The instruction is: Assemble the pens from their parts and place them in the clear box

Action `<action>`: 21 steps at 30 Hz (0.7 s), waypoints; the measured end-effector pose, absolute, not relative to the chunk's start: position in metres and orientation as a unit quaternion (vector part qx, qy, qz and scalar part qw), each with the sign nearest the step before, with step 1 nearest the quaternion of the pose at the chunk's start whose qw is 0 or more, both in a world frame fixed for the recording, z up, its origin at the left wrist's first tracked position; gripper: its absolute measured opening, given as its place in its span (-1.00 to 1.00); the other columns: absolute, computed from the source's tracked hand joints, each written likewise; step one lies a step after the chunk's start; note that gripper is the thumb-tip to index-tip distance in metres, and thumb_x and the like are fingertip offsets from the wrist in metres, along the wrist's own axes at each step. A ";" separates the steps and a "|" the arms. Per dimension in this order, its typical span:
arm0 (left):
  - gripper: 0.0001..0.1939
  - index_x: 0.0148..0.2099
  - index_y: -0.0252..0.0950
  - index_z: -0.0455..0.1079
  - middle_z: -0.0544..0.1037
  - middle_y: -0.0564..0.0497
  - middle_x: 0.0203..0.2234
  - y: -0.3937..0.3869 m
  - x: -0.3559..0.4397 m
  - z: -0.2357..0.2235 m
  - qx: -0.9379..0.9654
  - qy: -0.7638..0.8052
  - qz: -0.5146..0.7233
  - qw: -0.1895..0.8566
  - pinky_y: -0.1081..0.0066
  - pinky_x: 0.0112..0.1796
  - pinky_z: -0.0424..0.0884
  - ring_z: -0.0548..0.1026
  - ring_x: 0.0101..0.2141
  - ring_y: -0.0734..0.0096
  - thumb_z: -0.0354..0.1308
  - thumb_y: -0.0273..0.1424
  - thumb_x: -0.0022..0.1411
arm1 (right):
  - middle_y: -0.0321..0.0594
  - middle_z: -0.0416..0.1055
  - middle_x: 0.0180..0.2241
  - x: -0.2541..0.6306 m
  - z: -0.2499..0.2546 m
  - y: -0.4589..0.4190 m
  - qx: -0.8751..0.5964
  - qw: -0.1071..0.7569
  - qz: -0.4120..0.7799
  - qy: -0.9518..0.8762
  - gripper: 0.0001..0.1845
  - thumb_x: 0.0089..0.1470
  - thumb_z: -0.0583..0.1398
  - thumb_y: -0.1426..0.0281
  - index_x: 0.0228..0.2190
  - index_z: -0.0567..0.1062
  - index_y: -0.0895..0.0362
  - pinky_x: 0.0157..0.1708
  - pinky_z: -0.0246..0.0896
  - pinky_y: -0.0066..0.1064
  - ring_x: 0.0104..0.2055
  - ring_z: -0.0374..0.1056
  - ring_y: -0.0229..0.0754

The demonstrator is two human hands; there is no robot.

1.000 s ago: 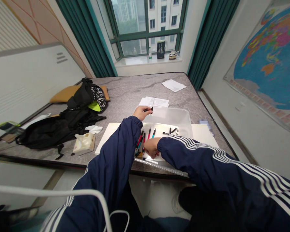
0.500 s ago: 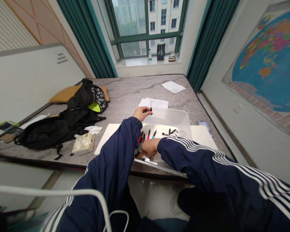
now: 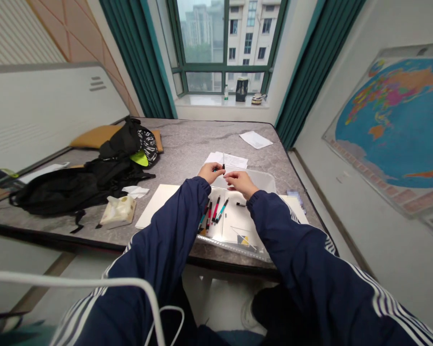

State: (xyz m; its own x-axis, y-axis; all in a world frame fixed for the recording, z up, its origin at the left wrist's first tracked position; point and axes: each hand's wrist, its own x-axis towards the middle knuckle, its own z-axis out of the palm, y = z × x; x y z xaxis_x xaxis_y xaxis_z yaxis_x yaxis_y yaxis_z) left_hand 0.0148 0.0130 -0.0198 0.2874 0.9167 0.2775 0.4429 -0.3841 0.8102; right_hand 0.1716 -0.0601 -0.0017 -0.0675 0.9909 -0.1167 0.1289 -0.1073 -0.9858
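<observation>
Left hand (image 3: 210, 173) out over the far part of the box, thumb and forefinger closed on a slim black pen part (image 3: 223, 167). I hold it upright, a thin pale rod standing above my fingers; probably a refill, too fine to be sure. The upright hold seems meant to keep the thin end free and in sight. A trace of teal shows by the same fingers, too small to name.

Right hand (image 3: 240, 182) just beside it, fingertips drawn near one another by the part's lower end. Cannot tell whether they pinch anything.

Below: translucent plastic box (image 3: 234, 249), shallow, rounded corners, ridged near rim. It likely serves as a catch-tray, its walls stopping round barrels from rolling off. Inside, to the left, red pens (image 3: 215, 209) and a teal pen (image 3: 221, 211), slender, black-ended, lying at a slant within easy reach. A short black piece (image 3: 240, 204) sits apart, to the right. Nearer me, a small yellow-and-grey patch (image 3: 243, 240), unidentified.

Box rests over cream sheets (image 3: 159, 204), matte and smooth, perhaps to shield the grey-veined counter (image 3: 195, 139). Printed papers (image 3: 229, 160) lie flat beyond my hands. Tissue box (image 3: 117, 211) off to the left, soft crumpled tissue on top.
</observation>
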 end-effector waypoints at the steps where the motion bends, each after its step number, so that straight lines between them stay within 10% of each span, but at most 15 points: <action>1: -0.76 -0.34 -0.32 0.48 0.53 0.03 -0.45 0.012 0.016 -0.019 0.737 0.459 0.389 0.308 0.38 -0.25 0.31 0.41 -0.38 0.41 0.24 -0.23 0.02 | -0.27 0.41 -0.41 0.175 -0.004 -0.058 -0.546 0.444 0.515 -0.489 -0.86 0.02 0.17 0.55 -0.35 0.51 0.18 -0.36 0.44 -0.46 -0.43 0.32 -0.36; 21: -0.79 -0.31 -0.33 0.50 0.63 -0.06 -0.35 0.003 0.030 -0.027 0.682 0.438 0.473 0.346 0.34 -0.17 0.36 0.48 -0.34 0.36 0.17 -0.29 0.08 | -0.25 0.43 -0.26 0.181 -0.015 -0.052 -0.526 0.494 0.587 -0.366 -0.80 -0.01 0.22 0.56 -0.29 0.45 0.12 -0.19 0.41 -0.47 -0.25 0.39 -0.35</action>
State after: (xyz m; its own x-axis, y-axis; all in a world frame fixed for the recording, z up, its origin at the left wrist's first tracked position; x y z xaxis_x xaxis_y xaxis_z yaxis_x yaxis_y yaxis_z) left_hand 0.0304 0.0025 -0.0267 0.1703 0.9242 0.3418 0.2698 -0.3773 0.8859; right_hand 0.1811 -0.0522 -0.0154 0.0416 0.9657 -0.2561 -0.1943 -0.2436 -0.9502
